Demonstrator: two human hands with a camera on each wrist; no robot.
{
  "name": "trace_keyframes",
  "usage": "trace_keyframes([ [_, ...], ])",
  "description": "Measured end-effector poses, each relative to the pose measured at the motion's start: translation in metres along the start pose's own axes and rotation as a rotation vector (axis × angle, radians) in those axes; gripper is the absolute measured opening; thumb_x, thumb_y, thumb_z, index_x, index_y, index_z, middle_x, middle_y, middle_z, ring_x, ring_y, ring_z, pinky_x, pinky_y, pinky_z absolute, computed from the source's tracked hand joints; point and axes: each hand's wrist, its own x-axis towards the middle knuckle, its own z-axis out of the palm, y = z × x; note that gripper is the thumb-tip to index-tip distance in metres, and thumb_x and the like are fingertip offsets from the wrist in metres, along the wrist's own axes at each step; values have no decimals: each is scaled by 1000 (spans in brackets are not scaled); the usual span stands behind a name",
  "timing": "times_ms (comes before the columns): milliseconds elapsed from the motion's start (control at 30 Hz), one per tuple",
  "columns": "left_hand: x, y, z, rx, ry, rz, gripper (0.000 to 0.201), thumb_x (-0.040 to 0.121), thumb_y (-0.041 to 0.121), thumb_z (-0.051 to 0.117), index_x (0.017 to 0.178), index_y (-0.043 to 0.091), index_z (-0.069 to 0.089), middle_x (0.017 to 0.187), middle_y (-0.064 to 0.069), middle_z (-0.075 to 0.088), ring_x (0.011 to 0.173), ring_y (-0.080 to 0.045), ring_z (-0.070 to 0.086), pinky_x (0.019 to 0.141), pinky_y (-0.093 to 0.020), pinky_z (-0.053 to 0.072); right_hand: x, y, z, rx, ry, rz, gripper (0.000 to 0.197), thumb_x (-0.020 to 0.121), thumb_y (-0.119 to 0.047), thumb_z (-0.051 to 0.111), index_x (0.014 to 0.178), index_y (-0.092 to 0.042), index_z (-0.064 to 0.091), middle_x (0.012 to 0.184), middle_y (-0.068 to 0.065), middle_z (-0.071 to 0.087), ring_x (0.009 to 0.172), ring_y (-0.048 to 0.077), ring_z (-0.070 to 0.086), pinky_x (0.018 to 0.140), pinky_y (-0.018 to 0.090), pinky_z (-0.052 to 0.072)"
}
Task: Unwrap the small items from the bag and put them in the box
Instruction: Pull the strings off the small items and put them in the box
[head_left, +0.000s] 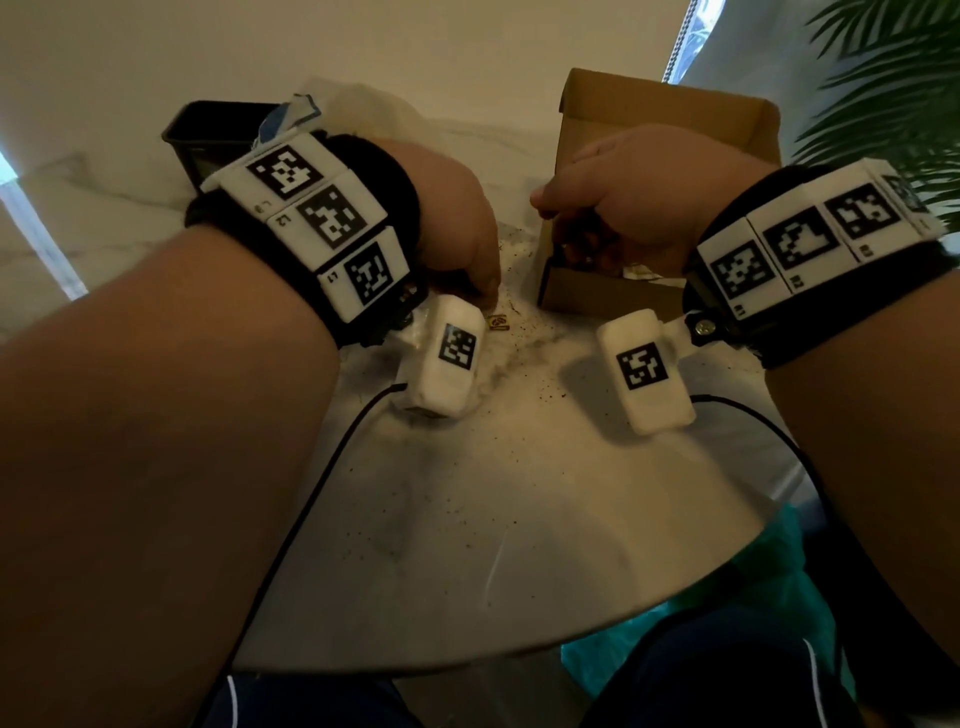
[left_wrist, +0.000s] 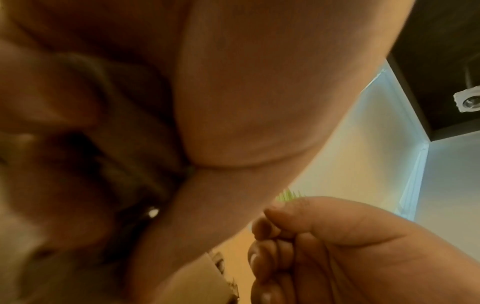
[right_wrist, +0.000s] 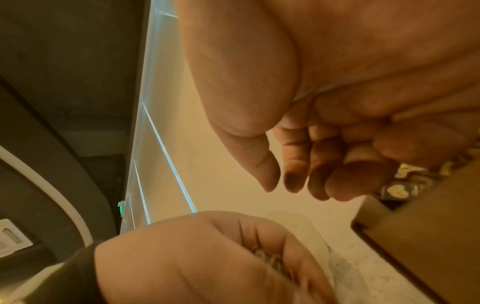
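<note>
Hovering over the near-left corner of the open brown cardboard box (head_left: 670, 130), the right hand (head_left: 644, 192) has its fingers loosely bent and pointing down, thumb set a little apart from them. The right wrist view shows nothing between those fingertips (right_wrist: 337, 185), so this grip is slack and holds nothing. Inside the box, just below the hand, lie dark small items with pale heart shapes (right_wrist: 397, 191); more of the contents show at the box's near edge in the head view, too blurred to tell apart.

The left hand (head_left: 457, 218) sits to the left of the box, lowered to the white marble-patterned desk (head_left: 519, 493) with its fingers curled tightly under the palm. Both wrist views show something pale and crumpled tucked within those curled fingers, but it is too blurred to name; this grip is closed around it. Just beside the left hand's fingertips, lying on the desk and apart from the box, is a small gold-coloured wrapped piece (head_left: 498, 323). Dark crumbs (head_left: 519, 249) are scattered over the desk between the two hands and toward the near edge.

A black rectangular container (head_left: 208, 135) stands behind the left wrist, well away from the box. Green palm leaves (head_left: 893, 78) hang at the far right, and a teal plastic bag (head_left: 737, 613) lies below the desk's near edge.
</note>
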Motion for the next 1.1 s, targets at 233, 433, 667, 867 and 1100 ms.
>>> trace_keyframes([
  [233,2,-5,-2,-778,163,17,18,95,21,65,107,13,75,98,-11,75,68,-14,59,57,-26,44,7,0,-3,344,129,-5,24,95,-30,64,110,-12,67,95,5,70,85,24,67,98,46,53],
  [433,3,-5,-5,-1176,246,86,25,97,17,60,117,9,72,92,-8,64,56,-10,52,46,-19,34,9,6,9,784,111,-95,26,96,-30,59,115,-13,66,108,8,71,87,21,69,67,32,51],
  [667,3,-4,-5,-1292,236,114,23,97,22,63,116,12,72,95,-4,67,59,-9,53,48,-17,36,5,23,25,935,68,-297,28,92,-15,64,119,-11,64,101,7,74,87,21,71,65,30,51],
  [867,4,-1,-2,-1306,232,109,21,96,25,67,112,13,71,87,-1,68,56,-8,53,45,-18,35,7,28,27,945,131,-295,24,96,-5,54,119,-4,63,83,6,73,66,13,66,57,28,47],
  [1100,11,-6,-8,-1561,475,33,12,92,24,69,85,16,63,74,3,60,58,-10,52,48,-22,37,10,37,20,1219,198,-243,35,92,-1,46,126,5,53,84,9,72,69,17,70,53,25,51],
])
